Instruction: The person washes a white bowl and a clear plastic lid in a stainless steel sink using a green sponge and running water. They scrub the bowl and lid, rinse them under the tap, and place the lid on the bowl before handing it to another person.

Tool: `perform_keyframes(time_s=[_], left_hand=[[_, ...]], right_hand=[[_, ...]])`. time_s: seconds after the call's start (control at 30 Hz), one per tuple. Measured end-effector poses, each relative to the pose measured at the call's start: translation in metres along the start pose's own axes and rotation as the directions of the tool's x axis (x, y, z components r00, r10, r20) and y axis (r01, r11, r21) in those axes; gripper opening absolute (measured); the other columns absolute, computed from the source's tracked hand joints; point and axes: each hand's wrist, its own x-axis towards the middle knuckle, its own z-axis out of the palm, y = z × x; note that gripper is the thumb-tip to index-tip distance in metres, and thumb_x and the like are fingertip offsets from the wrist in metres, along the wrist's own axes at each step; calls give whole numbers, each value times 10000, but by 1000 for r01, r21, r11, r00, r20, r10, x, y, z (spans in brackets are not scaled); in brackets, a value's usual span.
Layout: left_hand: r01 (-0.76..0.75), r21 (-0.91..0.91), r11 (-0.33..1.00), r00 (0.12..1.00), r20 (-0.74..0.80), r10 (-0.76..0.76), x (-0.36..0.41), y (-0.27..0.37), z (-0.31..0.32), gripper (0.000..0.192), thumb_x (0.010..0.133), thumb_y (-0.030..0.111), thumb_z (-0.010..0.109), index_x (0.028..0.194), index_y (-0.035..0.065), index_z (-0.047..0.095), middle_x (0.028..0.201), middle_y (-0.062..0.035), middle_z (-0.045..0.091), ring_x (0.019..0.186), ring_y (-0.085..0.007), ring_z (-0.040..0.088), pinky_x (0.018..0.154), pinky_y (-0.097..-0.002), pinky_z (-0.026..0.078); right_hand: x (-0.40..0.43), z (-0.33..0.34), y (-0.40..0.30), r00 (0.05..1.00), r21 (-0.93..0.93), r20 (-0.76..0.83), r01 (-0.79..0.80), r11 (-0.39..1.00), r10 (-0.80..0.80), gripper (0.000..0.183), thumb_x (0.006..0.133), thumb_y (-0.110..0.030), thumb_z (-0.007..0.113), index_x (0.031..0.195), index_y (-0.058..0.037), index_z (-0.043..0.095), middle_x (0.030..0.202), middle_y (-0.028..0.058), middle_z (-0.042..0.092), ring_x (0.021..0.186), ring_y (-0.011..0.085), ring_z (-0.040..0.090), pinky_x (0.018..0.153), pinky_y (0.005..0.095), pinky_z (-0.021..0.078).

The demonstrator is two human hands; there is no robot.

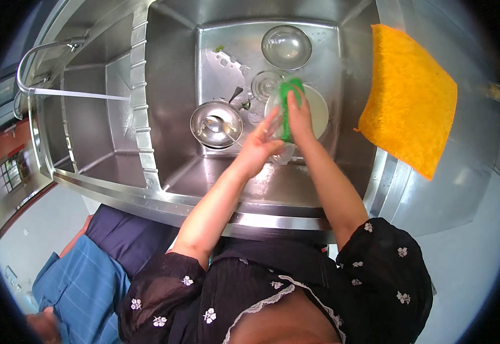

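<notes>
Over a steel sink basin [228, 38], my left hand [260, 148] grips a clear vessel, probably glass, partly hidden by the fingers. My right hand [300, 118] presses a green scrubbing cloth or pad [292, 88] against it; the pad is blurred. Beneath the hands a whitish round dish [318, 112] lies on the basin floor, beside a small clear glass dish [267, 84]. A clear bowl [286, 47] sits at the back. Left of my hands, a steel bowl [198, 124] holds a spoon. Another utensil's dark handle [236, 93] sticks up behind it.
A yellow cloth [409, 103] drapes over the basin's right edge. Water runs from a curved faucet [28, 71] into the neighbouring basin, beyond a steel divider [140, 86]. Green food scraps [219, 49] lie on the basin floor. A person in a blue garment [86, 279] is at the lower left.
</notes>
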Motion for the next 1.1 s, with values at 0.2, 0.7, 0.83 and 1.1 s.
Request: perform_keyframes(time_s=[0.2, 0.7, 0.83, 1.1], left_hand=[[-442, 793, 419, 886, 314, 341, 20, -20, 18, 686, 792, 41, 577, 1409, 102, 284, 1475, -232, 149, 1336, -377, 245, 1073, -418, 260], [-37, -198, 980, 967, -254, -15, 5, 39, -63, 802, 668, -81, 413, 1411, 170, 248, 1339, -134, 406, 1130, -343, 500, 878, -472, 452], [-16, -118, 993, 946, -322, -23, -1, 37, -68, 822, 643, -91, 400, 1395, 228, 308, 1383, -133, 348, 1133, -284, 496, 844, -418, 444], [44, -82, 996, 924, -376, -72, 3, 35, -47, 883, 579, -99, 375, 1407, 196, 285, 1338, -105, 413, 1192, -292, 442, 897, -425, 440]], right_hand=[[-55, -34, -31, 990, 179, 77, -134, 975, 122, 591, 798, -239, 670, 1284, -19, 415, 1183, 113, 512, 1055, 203, 512, 882, 321, 422], [39, -29, 60, 992, -770, 60, 117, 627, -111, 481, 862, -396, 551, 1263, -134, 508, 1209, 189, 506, 1105, 350, 497, 882, 433, 425], [20, -26, 86, 944, -907, 326, 326, 265, -47, 515, 814, -380, 583, 1255, -128, 498, 1238, 195, 460, 1145, 367, 451, 899, 472, 417], [-16, -34, 24, 935, -406, 288, 317, 857, -209, 454, 764, -215, 599, 1198, -104, 522, 1145, 206, 508, 1057, 391, 502, 885, 467, 421]])
